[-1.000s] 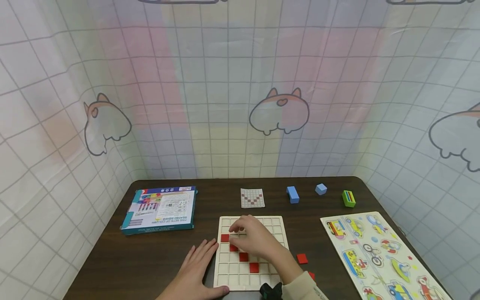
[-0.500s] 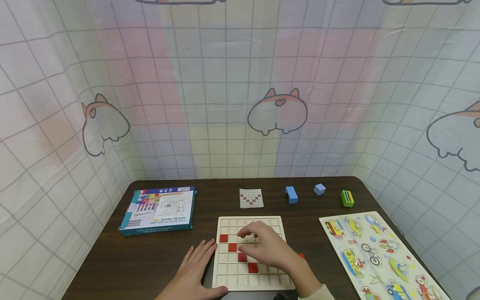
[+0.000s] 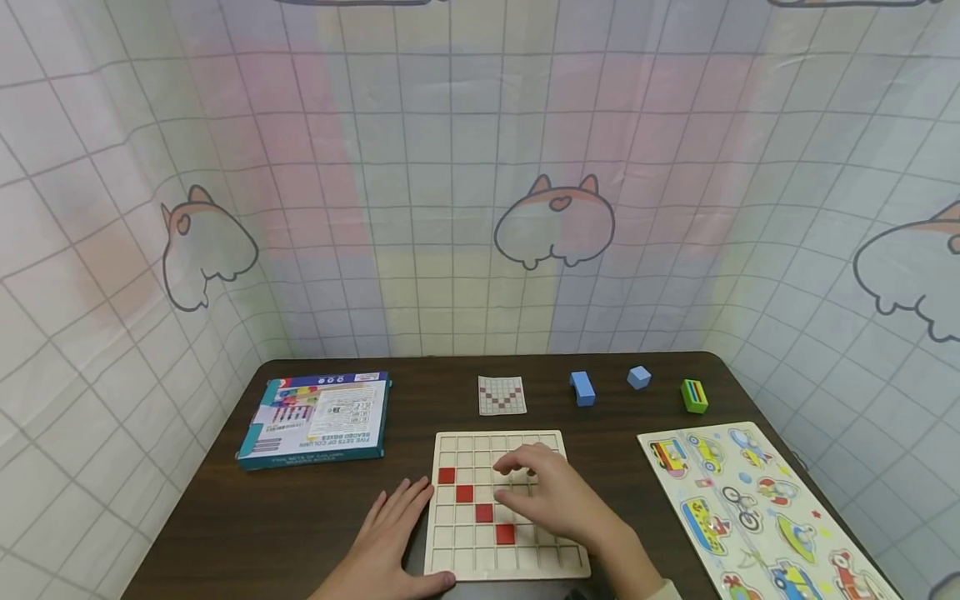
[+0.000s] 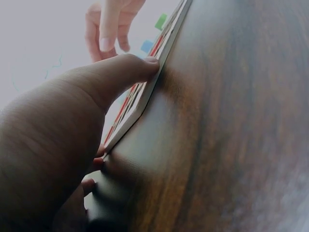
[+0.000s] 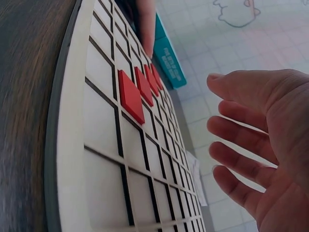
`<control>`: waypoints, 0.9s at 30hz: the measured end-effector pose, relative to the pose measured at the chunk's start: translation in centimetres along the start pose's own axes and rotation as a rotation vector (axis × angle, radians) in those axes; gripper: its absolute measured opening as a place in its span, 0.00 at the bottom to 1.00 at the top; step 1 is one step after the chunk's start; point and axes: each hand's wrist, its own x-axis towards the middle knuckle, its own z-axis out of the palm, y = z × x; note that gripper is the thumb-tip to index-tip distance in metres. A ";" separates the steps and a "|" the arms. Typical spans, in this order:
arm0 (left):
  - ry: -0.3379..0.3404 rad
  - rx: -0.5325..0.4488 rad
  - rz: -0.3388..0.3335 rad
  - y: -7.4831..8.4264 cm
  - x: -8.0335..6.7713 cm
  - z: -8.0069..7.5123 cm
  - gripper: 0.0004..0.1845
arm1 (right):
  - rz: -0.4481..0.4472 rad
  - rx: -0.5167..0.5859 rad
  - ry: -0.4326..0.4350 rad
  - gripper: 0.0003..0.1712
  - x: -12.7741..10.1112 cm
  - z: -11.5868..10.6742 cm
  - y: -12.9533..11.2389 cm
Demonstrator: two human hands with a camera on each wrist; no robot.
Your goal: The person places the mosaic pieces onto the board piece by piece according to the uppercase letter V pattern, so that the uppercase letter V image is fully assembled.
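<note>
Left hand (image 3: 390, 542) flat, fingers straight against grid board (image 3: 450, 567) left edge; right hand (image 3: 558, 500) hovers open-fingered over board's right squares, four red tiles (image 3: 484, 513) diagonal.

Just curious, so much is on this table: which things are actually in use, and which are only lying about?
In use: white wooden grid board, four red square tiles, left hand, right hand.

Lying about: teal box, small pattern card, two blue blocks, green block, vehicle puzzle.

Red tiles (image 3: 475, 502); cream grid board (image 3: 551, 565); brown table (image 3: 255, 533)
</note>
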 end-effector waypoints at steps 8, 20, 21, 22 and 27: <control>-0.005 0.006 -0.008 0.3 0.0 0.0 0.68 | 0.015 -0.010 0.006 0.15 -1.1 -1.0 0.2; -0.007 -0.013 -0.016 0.2 0.0 0.1 0.69 | 0.051 -0.068 0.012 0.17 -3.5 -2.2 1.5; -0.006 -0.014 -0.016 0.2 0.0 0.1 0.69 | 0.060 -0.072 0.009 0.17 -3.6 -2.3 1.6; -0.003 -0.012 -0.014 0.1 0.0 0.1 0.70 | 0.075 -0.071 0.002 0.17 -3.8 -2.5 1.7; 0.002 -0.006 -0.014 0.1 0.0 0.0 0.70 | 0.111 -0.082 -0.024 0.18 -4.6 -3.2 2.2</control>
